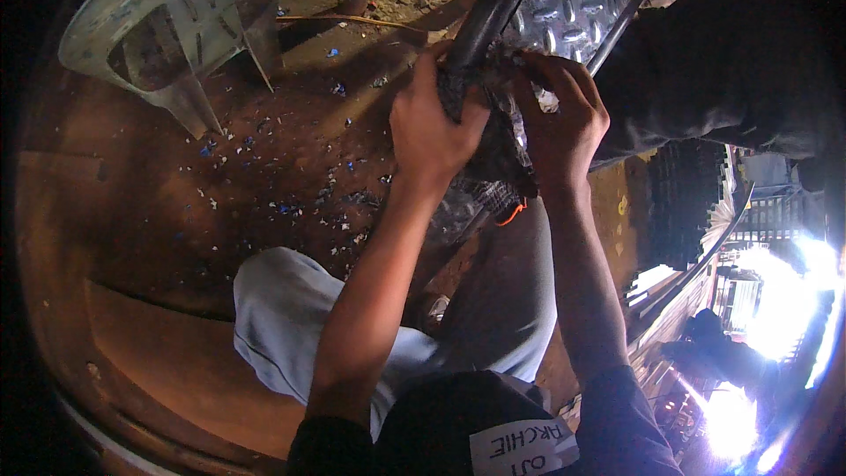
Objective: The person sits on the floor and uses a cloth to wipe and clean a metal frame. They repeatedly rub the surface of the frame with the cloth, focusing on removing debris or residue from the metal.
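Note:
My left hand (432,128) is wrapped round the lower end of a thick black bar (504,2), thumb toward the right. Where I grip it, the bar's end looks dark and rough. Just to the right, my right hand (568,123) has its fingers bent and pinched close to the bar; what lies between them is hidden. Crumpled clear plastic (518,134) and dark material hang between my two hands. A short orange strand (511,214) shows below them, above my trouser leg.
A silvery tread-patterned metal plate (568,0) lies beyond my hands. At the far left stands a pale plastic chair (145,31). Blue and white scraps (282,203) litter the brown floor. Dark cloth (723,79) fills the upper right. A person (709,344) is near glaring lights and sparks, lower right.

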{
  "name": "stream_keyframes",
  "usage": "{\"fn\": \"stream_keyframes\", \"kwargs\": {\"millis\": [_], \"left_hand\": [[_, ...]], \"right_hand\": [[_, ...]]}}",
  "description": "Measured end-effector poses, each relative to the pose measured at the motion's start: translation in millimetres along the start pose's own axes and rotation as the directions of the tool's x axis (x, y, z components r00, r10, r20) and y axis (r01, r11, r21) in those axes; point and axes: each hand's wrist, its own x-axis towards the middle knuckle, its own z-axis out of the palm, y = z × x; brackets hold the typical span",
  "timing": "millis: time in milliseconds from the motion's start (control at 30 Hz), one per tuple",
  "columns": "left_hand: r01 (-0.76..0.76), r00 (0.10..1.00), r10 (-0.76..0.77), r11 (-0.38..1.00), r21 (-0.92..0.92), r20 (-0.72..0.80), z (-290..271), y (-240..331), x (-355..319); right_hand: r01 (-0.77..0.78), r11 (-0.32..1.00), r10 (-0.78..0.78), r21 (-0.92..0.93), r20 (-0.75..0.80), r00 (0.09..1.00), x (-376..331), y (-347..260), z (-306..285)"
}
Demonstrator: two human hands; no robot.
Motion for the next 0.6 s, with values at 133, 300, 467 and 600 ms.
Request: {"fn": "stream_keyframes", "kwargs": {"millis": [133, 300, 467, 600], "left_hand": [[0.028, 1.0, -0.028, 0.999, 0.035, -0.001, 0.6, 0.6, 0.0], [-0.003, 1.0, 0.004, 0.997, 0.071, -0.014, 1.0, 0.1, 0.0], [0.021, 1.0, -0.021, 0.996, 0.087, 0.002, 0.8, -1.7, -0.1], [0.058, 0.998, -0.059, 0.997, 0.046, 0.014, 0.7, -1.5, 0.4]], "right_hand": [[0.009, 0.998, -0.009, -0.057, -0.009, 1.0, 2.2, -5.6, 3.4], [-0.158, 0.987, 0.158, -0.009, 0.05, 0.986, 11.1, -14.0, 1.4], [-0.214, 0.977, 0.211, 0.016, 0.114, 0.971, 19.7, -14.5, -1.9], [-0.2, 0.98, 0.199, 0.007, 0.089, 0.976, 18.7, -11.9, 1.3]]}}
